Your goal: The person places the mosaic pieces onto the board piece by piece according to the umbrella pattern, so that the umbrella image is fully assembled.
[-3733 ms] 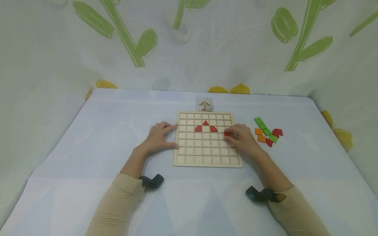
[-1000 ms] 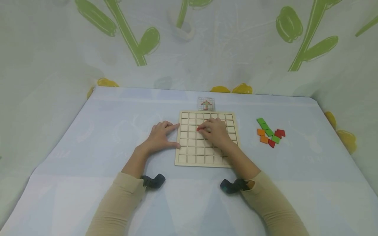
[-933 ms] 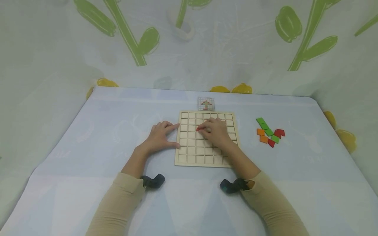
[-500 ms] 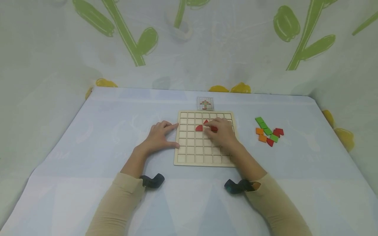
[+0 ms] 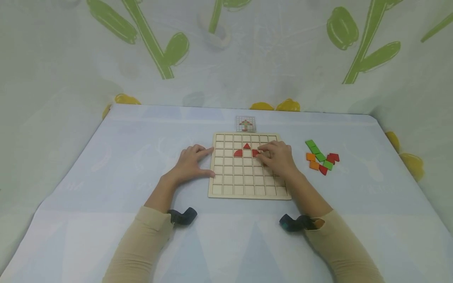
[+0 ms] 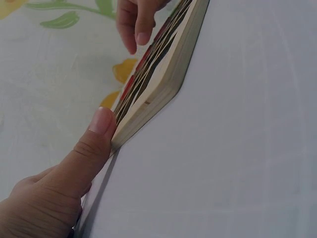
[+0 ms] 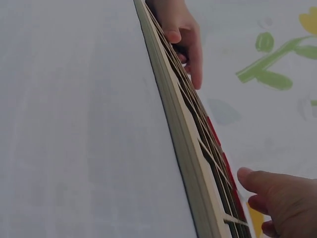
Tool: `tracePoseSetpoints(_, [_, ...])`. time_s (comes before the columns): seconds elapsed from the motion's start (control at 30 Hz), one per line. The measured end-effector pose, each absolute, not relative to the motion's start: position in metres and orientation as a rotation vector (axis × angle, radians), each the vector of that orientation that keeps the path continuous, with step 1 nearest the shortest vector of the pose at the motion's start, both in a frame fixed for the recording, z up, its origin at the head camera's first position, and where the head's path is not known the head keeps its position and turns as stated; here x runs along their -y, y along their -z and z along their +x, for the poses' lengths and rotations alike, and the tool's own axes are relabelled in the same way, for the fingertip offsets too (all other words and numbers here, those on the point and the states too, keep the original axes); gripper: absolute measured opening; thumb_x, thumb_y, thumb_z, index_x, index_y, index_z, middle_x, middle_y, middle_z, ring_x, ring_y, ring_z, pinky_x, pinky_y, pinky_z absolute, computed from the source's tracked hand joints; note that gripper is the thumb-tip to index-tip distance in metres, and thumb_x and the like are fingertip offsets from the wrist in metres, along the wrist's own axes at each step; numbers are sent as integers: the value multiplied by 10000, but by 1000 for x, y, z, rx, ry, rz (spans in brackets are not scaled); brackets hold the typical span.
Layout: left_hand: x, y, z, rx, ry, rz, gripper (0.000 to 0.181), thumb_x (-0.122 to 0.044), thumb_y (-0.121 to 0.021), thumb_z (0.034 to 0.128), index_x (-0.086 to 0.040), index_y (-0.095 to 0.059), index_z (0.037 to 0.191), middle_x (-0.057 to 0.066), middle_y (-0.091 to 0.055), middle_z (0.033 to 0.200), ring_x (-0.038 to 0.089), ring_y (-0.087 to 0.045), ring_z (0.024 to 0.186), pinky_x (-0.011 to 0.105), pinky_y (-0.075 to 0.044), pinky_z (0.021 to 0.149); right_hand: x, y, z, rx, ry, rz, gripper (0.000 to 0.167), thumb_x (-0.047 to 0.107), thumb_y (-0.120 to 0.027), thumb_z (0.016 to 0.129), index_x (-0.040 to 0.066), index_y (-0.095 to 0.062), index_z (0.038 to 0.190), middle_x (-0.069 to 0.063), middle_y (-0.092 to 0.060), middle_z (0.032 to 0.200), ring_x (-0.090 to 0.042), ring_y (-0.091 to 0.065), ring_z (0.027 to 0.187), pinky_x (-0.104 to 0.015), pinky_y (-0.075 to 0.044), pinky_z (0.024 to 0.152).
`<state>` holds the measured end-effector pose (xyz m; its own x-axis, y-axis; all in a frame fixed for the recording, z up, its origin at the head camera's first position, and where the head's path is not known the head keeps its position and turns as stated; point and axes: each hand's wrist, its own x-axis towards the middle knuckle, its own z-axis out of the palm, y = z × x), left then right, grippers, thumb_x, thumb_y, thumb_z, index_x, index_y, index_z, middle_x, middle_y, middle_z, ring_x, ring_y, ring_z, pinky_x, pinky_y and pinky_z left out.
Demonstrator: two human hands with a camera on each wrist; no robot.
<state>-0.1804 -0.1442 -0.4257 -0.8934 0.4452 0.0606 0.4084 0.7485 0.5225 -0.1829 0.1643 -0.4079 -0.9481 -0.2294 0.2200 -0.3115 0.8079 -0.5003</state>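
Right hand [image 5: 278, 158]: shifted rightward across my square, pale wooden grid board [image 5: 233, 180], thumb and forefinger narrowly parted at a flat red quarter-circle tile [image 5: 255, 153]; touching or not, I can't tell.
Tile: on the board, right side hidden by fingertips.
Left hand [image 5: 187, 165]: spread wide against the board's left edge.
Small gridded paper card [image 5: 245, 124]: beyond, details too tiny for me.

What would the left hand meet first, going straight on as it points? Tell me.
Most likely the wooden grid board: the left hand has fingers at its left edge, though exact depth is unclear.
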Motion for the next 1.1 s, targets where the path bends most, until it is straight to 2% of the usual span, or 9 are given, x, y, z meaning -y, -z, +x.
tracePoseSetpoints(0.43, [144,426,-180,-2863,-848,681,894,-498,-798,675,-165,-442,1425,69,-477,1192,227,-422,1042,405,-267,891,-196,407,-177,2827,-883,251,291,255,-697,860,67,-704,1082,-127,-651,1056,-306,-479,1016,-499,-281,909])
tracePoseSetpoints(0.8, [144,426,-182,-2854,-847,677,894,-503,-792,684,-172,-431,1432,65,-470,1212,222,-418,1048,404,-259,896,-220,406,-173,2767,-832,228,306,196,-713,846,33,-685,1103,-149,-649,1015,-300,-535,996,-451,-426,823])
tracePoseSetpoints(1.0, [144,426,-182,-2862,-840,663,895,-507,-794,678,-174,-437,1428,64,-477,1195,224,-422,1035,401,-266,887,-237,406,-169,2772,-823,194,312,196,-701,855,42,-670,1125,-155,-639,1019,-304,-488,970,-459,-299,823])
tracePoseSetpoints(1.1, [144,426,-181,-2861,-841,658,894,-512,-793,677,-178,-438,1427,59,-477,1193,221,-419,1025,395,-266,880,-246,406,-165,2786,-830,150,322,207,-689,864,39,-661,1137,-180,-613,1099,-328,-458,1005,-467,-279,824])
